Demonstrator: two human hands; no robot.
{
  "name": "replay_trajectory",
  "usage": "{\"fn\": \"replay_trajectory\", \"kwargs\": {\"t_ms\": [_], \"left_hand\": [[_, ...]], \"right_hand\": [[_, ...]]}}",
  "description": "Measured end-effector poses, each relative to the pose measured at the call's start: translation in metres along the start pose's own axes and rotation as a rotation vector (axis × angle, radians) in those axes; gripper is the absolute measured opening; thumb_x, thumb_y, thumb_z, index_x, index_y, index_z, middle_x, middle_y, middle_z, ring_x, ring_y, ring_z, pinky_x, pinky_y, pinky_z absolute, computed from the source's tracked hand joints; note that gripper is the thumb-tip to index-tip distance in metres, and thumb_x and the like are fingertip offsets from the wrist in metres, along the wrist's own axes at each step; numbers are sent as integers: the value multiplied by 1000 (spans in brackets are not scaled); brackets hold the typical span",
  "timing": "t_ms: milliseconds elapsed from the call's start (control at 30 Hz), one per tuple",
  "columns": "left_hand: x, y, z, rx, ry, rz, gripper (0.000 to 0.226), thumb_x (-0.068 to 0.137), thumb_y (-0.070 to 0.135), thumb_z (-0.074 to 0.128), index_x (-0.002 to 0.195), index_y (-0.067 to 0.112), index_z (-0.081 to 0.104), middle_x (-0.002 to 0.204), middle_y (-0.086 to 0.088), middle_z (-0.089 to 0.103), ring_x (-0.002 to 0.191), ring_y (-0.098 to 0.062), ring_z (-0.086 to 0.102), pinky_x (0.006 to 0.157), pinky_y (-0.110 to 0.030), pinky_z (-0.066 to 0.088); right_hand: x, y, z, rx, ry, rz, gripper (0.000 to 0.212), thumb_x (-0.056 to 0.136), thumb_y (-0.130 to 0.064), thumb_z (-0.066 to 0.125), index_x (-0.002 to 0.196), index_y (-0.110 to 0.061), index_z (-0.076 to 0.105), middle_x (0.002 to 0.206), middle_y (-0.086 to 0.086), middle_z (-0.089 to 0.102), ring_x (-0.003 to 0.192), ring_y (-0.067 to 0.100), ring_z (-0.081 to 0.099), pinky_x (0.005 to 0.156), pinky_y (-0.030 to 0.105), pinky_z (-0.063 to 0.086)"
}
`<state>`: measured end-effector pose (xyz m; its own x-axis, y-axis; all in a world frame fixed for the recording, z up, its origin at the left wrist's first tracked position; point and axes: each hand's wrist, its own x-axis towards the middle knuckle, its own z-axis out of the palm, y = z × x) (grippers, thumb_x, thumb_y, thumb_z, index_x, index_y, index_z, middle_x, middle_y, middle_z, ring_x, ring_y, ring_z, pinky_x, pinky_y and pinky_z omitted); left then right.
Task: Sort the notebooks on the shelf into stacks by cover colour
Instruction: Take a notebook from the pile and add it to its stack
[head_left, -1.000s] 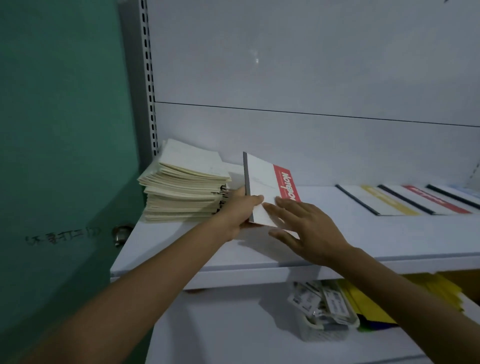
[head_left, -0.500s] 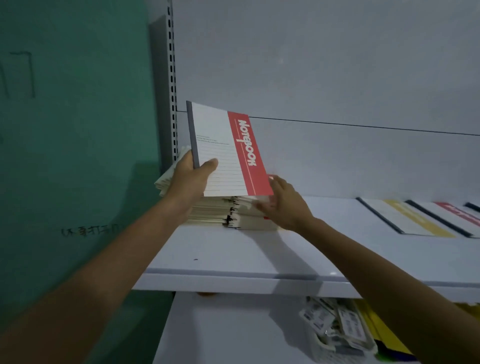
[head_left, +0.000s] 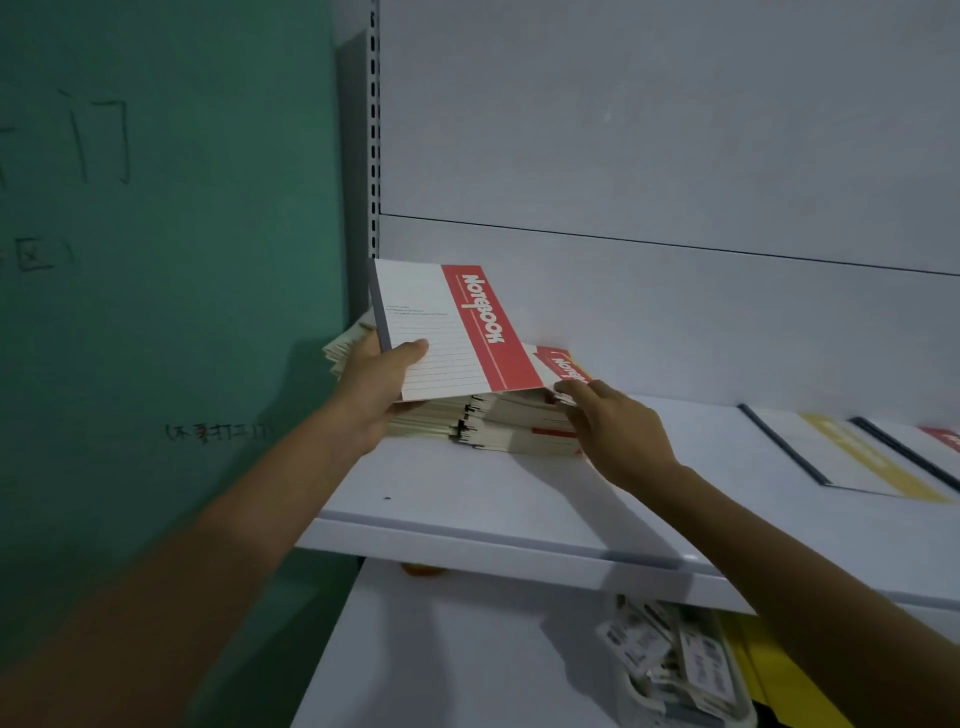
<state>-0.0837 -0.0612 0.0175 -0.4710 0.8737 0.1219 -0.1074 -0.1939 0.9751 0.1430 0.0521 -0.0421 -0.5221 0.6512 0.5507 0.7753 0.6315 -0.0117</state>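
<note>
My left hand (head_left: 375, 385) grips a white notebook with a red band (head_left: 457, 327) by its dark spine edge, tilted up over a pile of notebooks (head_left: 498, 423) at the left end of the white shelf (head_left: 467, 519). Another red-banded notebook (head_left: 563, 369) lies on top of the pile. My right hand (head_left: 610, 426) touches the pile's right side, fingertips on the upper covers. Farther right on the shelf lie a yellow-banded notebook (head_left: 852, 457) and a red-banded one (head_left: 943, 439), flat and side by side.
A green wall with handwriting (head_left: 156, 312) stands just left of the shelf upright (head_left: 373, 156). On the lower shelf sit a clear tub of tags (head_left: 675, 670) and yellow sheets (head_left: 769, 675). The shelf back panel is close behind the pile.
My left hand lifted the red-banded notebook from the shelf up over the pile and now lowers it. My right hand moved left to the pile's side.
</note>
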Motion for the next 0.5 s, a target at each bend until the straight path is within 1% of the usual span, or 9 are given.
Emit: {"fn": "replay_trajectory", "kwargs": {"t_ms": [100, 233, 400, 500], "left_hand": [[-3, -3, 5, -22, 12, -31, 18, 95, 12, 54, 108, 24, 56, 97, 3, 67, 87, -13, 62, 64, -28, 51], [-6, -2, 10, -28, 7, -43, 21, 96, 13, 53, 115, 19, 55, 98, 1, 66, 85, -13, 61, 61, -27, 49], [-9, -1, 9, -34, 20, -34, 22, 96, 13, 53, 116, 21, 54, 97, 2, 65, 84, -13, 61, 61, -28, 50], [-10, -2, 4, -39, 34, -22, 22, 96, 12, 52, 116, 21, 54, 97, 3, 65, 85, -12, 60, 61, -27, 49]], "right_hand": [[-8, 3, -9, 87, 24, 30, 38, 100, -23, 44, 138, -25, 47, 133, 5, 57, 105, 28, 62, 80, 37, 53], [-7, 2, -17, 184, 94, 103, 35, 98, -23, 49, 132, -25, 56, 122, 4, 66, 100, 27, 65, 79, 35, 54], [10, -14, -8, 114, -49, 113, 35, 98, -34, 48, 131, -27, 55, 127, 2, 62, 106, 23, 63, 84, 34, 54], [21, -21, 0, 24, -158, 25, 39, 97, -38, 45, 133, -22, 50, 125, 4, 60, 105, 23, 60, 83, 31, 51]]}}
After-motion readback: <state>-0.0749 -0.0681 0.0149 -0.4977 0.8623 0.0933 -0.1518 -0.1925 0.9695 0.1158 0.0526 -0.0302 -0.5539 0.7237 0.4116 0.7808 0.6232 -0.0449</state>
